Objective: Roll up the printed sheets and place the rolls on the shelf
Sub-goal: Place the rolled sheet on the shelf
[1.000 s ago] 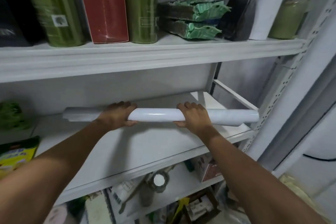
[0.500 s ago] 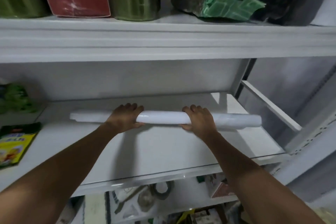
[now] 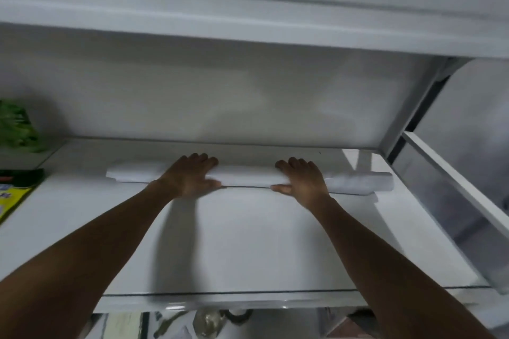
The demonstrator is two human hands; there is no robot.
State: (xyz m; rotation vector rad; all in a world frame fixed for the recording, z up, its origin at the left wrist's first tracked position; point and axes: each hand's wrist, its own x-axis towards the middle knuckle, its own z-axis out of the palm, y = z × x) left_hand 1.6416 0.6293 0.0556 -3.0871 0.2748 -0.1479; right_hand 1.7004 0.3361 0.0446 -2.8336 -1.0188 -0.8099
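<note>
Seen from above and behind: a white roll [image 3: 248, 177] lying on a white shelf [image 3: 261, 242], long axis running 9 to 3 o'clock, close to the back wall [image 3: 220, 96] at 12 o'clock. Resting on the board, by the thin shadow line under its front edge, though not surely with full weight.

Left hand [image 3: 190, 177] draped over the roll left of centre, fingers [image 3: 201, 159] curled over the far side, thumb at the near side. Right hand [image 3: 301, 180] laid the same way right of centre, thumb pointing toward 9 o'clock along the front edge. Each grip loosely wrapped around the roll, neither spread flat nor clenched hard. Both hands about equally far from the roll's middle; neither clearly nearer. Roll's left end, looser and a little ragged, stuck out at 9 o'clock; right end, tighter, stuck out further at 3 o'clock, near the slanted side rail [image 3: 454, 192].

Probably the step of setting down and letting go. Judged: release would turn on lifting both hands back toward 6 o'clock, straight across the long axis, with some risk of the roll following forward or unwinding.

At far 9 o'clock, a yellow packet [image 3: 12, 201] with print too blurred to read, and something green [image 3: 16, 129] behind it. No brand or label legible anywhere.
</note>
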